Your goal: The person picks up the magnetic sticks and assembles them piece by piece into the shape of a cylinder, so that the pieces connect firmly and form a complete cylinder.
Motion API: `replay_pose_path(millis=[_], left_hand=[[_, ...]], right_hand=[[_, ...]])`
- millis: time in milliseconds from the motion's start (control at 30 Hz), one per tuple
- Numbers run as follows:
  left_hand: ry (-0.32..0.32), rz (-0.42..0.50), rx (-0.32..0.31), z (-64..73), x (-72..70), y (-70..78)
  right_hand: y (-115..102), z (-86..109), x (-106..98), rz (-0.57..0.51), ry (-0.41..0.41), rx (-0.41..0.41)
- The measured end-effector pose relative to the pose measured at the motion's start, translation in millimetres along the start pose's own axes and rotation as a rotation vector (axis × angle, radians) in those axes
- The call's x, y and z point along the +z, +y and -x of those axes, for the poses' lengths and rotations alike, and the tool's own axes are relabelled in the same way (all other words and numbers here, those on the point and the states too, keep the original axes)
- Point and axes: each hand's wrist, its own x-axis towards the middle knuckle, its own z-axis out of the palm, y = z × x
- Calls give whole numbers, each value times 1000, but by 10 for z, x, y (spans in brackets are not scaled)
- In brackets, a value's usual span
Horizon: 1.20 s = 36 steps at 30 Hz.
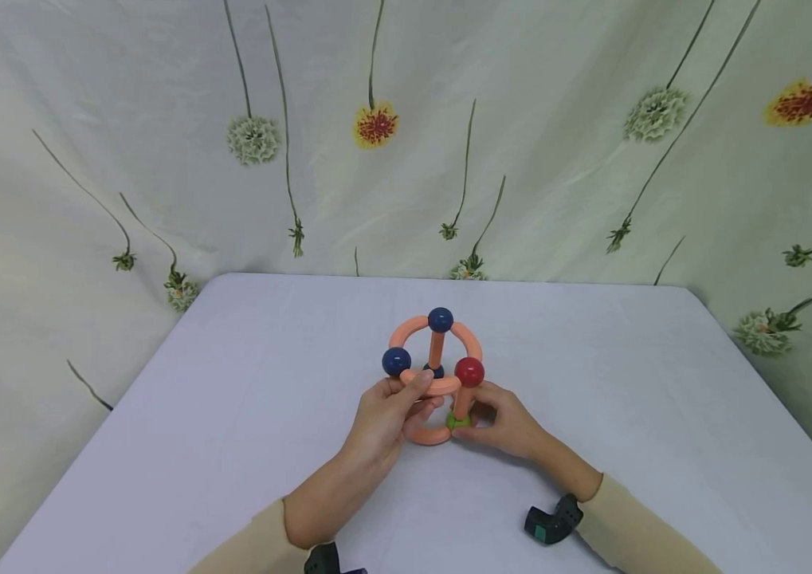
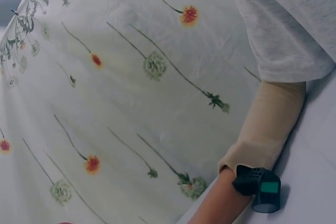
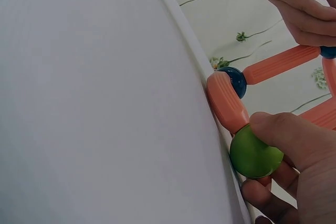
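Note:
A toy frame of orange rods and coloured balls stands upright on the table in the head view. Its upper ring joins a blue ball (image 1: 396, 362), another blue ball (image 1: 441, 320) and a red ball (image 1: 469, 372) with curved rods. My left hand (image 1: 384, 422) pinches the front curved rod (image 1: 441, 387) of that ring, thumb on top. Lower down, my right hand (image 1: 506, 422) pinches a green ball (image 3: 254, 153) under the red one, where a straight rod (image 1: 462, 402) and a lower curved rod (image 3: 227, 100) meet. The lower ring is partly hidden behind my hands.
A white-covered table (image 1: 233, 383) reaches back to a hanging cloth (image 1: 556, 119) printed with flowers. A black wrist camera (image 1: 555, 520) sits on my right forearm, by the beige sleeve (image 1: 635, 526).

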Motion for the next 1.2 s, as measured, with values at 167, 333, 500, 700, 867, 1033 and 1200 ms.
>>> replay_pose_path(millis=[167,333,500,700,867,1033,1200], left_hand=[[-1,-2,0,-5,-5,-3],[-2,-7,3,-18,-7,-16],[22,-21,6,-39,-2,-20],[48,-13,1,-51,-2,-13],[34,-23,23,-35,-6,-16],[27,-39,28,-23,-7,-22],[19,-52,37,-23,-18,-22]], right_hand=[[-2,4,-3,3,3,4],[-3,5,-9,4,5,3],[-7,1,-15,0,3,6],[-6,-3,-14,1,-4,6],[-2,-2,-11,2,-6,7],[-8,-3,-14,2,-8,5],[17,-6,-10,-3,-9,-7]])
